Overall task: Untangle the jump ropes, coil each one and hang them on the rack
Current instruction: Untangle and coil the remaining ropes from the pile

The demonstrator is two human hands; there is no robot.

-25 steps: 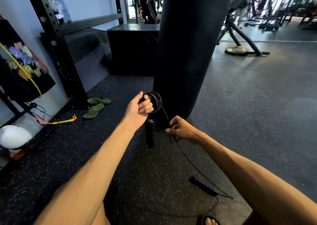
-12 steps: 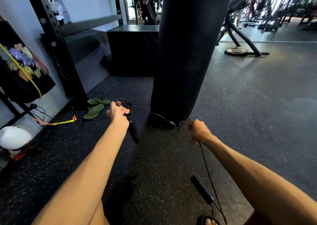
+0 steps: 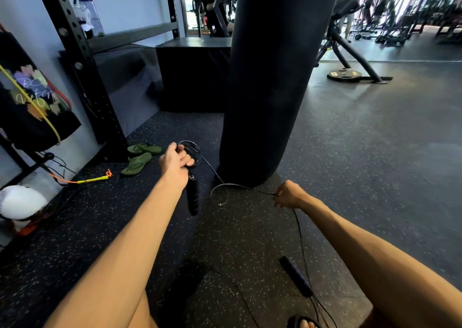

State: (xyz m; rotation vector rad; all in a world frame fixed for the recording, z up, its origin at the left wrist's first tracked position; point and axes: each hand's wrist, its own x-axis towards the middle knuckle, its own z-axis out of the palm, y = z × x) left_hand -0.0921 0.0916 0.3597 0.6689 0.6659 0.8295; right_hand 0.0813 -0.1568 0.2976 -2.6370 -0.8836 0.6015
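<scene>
Rope (image 3: 226, 185) coiling is under way: our left hand (image 3: 176, 162) grips the loops, right hand (image 3: 287, 195) pinches slack we next feed across.

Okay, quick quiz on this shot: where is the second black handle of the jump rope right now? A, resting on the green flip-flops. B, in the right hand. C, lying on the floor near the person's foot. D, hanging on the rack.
C: the free handle lies on the speckled floor below the right hand, which pinches only the cable; the other handle dangles from the left hand.
</scene>
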